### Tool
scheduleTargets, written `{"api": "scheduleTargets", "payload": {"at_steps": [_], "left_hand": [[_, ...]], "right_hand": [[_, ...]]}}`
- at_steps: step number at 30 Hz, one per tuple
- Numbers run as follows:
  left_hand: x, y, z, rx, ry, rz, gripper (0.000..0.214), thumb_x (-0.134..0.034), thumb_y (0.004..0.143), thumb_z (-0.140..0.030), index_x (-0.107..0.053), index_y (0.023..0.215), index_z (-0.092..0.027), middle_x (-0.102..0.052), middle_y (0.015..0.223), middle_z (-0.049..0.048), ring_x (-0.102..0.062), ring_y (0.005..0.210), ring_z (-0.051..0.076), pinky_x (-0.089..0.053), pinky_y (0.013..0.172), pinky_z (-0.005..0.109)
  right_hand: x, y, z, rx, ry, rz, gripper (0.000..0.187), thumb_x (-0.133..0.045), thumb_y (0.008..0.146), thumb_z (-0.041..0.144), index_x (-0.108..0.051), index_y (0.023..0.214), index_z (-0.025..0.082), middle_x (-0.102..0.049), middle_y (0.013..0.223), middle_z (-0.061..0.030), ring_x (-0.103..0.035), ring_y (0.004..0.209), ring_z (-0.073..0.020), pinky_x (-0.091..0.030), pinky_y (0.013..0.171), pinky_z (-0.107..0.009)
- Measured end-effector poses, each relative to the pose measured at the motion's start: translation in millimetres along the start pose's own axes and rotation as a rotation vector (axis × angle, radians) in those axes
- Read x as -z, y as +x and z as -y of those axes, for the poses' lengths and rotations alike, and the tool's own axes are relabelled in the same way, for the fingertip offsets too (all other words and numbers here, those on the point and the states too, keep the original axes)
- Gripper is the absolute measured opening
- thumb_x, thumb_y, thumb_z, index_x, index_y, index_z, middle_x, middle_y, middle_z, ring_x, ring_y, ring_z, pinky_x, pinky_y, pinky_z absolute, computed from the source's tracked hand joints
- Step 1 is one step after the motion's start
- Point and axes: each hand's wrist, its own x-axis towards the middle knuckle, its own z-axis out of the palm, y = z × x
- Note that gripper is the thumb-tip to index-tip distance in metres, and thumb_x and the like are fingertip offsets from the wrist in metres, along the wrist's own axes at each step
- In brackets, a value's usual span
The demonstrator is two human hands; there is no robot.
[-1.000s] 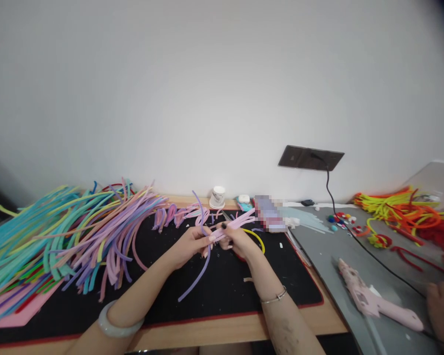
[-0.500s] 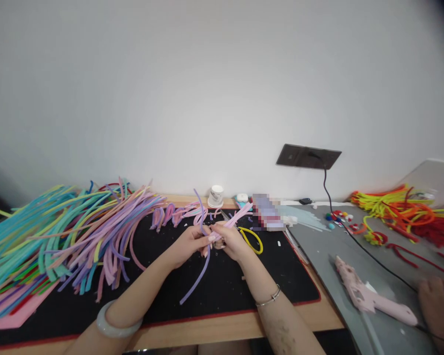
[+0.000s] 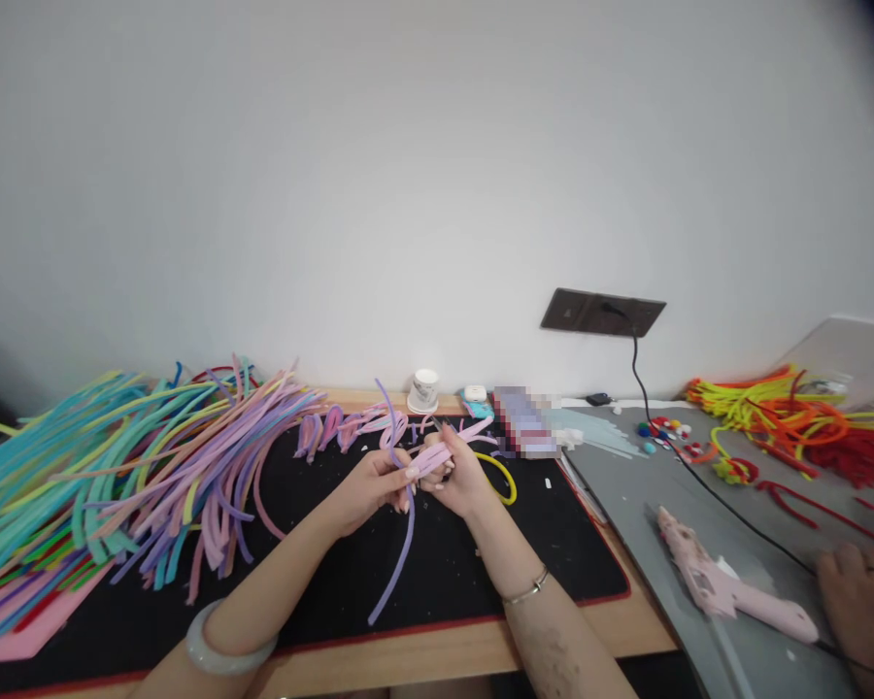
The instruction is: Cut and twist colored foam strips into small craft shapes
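Note:
My left hand (image 3: 374, 487) pinches a long purple pipe cleaner (image 3: 395, 573) together with one end of a pink pipe cleaner bundle (image 3: 434, 458). The purple stem sticks up above the fingers and hangs down below them in a curve. My right hand (image 3: 460, 473) is closed around the other part of the pink bundle, just right of the left hand. Both hands are held over the black mat (image 3: 320, 582). Behind them lie folded pink and purple pipe cleaner loops (image 3: 333, 425). A yellow loop (image 3: 506, 478) rests right of my right hand.
A big heap of coloured pipe cleaners (image 3: 182, 476) covers the left side. At the back stand a white cup (image 3: 423, 390) and a blurred-out object (image 3: 525, 422). On the right lie a pink glue gun (image 3: 728, 587), pom-poms (image 3: 662, 427) and a cable (image 3: 728, 515), near another person's hand (image 3: 856, 592).
My right hand has turned and shifted slightly, showing more of the pink bundle between the hands. The lower end of the purple pipe cleaner has swung a little right and down.

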Motion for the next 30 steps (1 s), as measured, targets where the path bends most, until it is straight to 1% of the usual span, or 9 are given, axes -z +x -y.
{"api": "scheduleTargets", "payload": {"at_steps": [4,7,10,12,15,19,22,26,30], "left_hand": [[4.5,2,-3,-0.049,-0.03,-0.151,0.029,-0.074,0.07,-0.037,-0.058,0.071,-0.013,-0.059,0.057,-0.0031,-0.054,0.046,0.005,-0.044,0.049,0.016],[6.4,5,-7,-0.089,-0.063,-0.294,0.032,-0.077,0.066,-0.038,-0.059,0.072,-0.013,-0.061,0.057,-0.003,-0.056,0.049,0.006,-0.045,0.05,0.015],[7.2,7,-9,-0.112,-0.11,-0.359,0.035,-0.08,0.061,-0.038,-0.059,0.074,-0.014,-0.063,0.057,-0.0023,-0.058,0.051,0.007,-0.048,0.052,0.015],[7.7,7,-10,-0.118,-0.139,-0.373,0.035,-0.08,0.06,-0.037,-0.059,0.076,-0.014,-0.064,0.059,-0.0015,-0.059,0.052,0.007,-0.049,0.053,0.016],[8.4,7,-9,-0.111,-0.162,-0.374,0.033,-0.079,0.062,-0.036,-0.06,0.077,-0.014,-0.065,0.061,-0.0008,-0.061,0.055,0.008,-0.049,0.054,0.016],[8.9,6,-10,-0.116,-0.159,-0.385,0.031,-0.079,0.063,-0.034,-0.06,0.078,-0.015,-0.063,0.065,-0.003,-0.059,0.057,0.008,-0.049,0.054,0.018],[8.6,6,-10,-0.132,-0.081,-0.383,0.03,-0.078,0.063,-0.036,-0.06,0.076,-0.015,-0.06,0.064,-0.0035,-0.056,0.056,0.007,-0.045,0.051,0.016],[7.6,5,-9,-0.135,0.045,-0.329,0.03,-0.074,0.067,-0.039,-0.058,0.073,-0.015,-0.057,0.058,-0.0042,-0.051,0.053,0.007,-0.04,0.049,0.017],[7.8,6,-8,-0.129,0.194,-0.294,0.032,-0.072,0.068,-0.044,-0.056,0.071,-0.016,-0.056,0.056,-0.0039,-0.051,0.05,0.008,-0.041,0.05,0.02]], "right_hand": [[7,2,2,0.047,-0.159,-0.134,0.05,-0.054,0.077,0.062,-0.041,0.058,0.018,-0.037,0.043,0.0071,-0.025,0.035,-0.0047,-0.02,0.036,-0.017],[11,2,-1,0.002,-0.455,-0.229,0.037,-0.054,0.079,0.051,-0.052,0.068,0.016,-0.053,0.054,0.0025,-0.035,0.038,-0.0058,-0.025,0.037,-0.018],[9,3,-9,-0.038,-0.735,-0.16,0.022,-0.064,0.073,0.036,-0.056,0.076,0.015,-0.057,0.059,0.0026,-0.038,0.042,-0.0057,-0.028,0.041,-0.018],[5,3,-13,0.024,-0.808,-0.09,0.025,-0.073,0.064,0.029,-0.056,0.077,0.015,-0.056,0.063,0.0038,-0.042,0.049,-0.006,-0.033,0.048,-0.018],[-4,2,-16,0.155,-0.824,-0.093,0.032,-0.077,0.061,0.031,-0.051,0.071,0.015,-0.052,0.064,0.0047,-0.043,0.055,-0.0069,-0.034,0.054,-0.02],[-10,-1,-12,0.284,-0.955,-0.127,0.035,-0.064,0.076,0.044,-0.048,0.062,0.016,-0.046,0.056,0.0039,-0.036,0.052,-0.008,-0.029,0.051,-0.022],[-6,-2,-9,0.335,-0.996,-0.111,0.043,-0.053,0.084,0.05,-0.049,0.058,0.016,-0.045,0.053,0.0022,-0.038,0.051,-0.0095,-0.029,0.052,-0.023],[1,1,-8,0.334,-0.906,-0.154,0.045,-0.048,0.086,0.053,-0.048,0.058,0.017,-0.044,0.052,0.0025,-0.037,0.048,-0.0093,-0.028,0.05,-0.023],[3,2,-8,0.221,-0.686,-0.153,0.048,-0.051,0.081,0.058,-0.041,0.057,0.018,-0.035,0.047,0.0062,-0.026,0.041,-0.0064,-0.019,0.043,-0.022]]}}
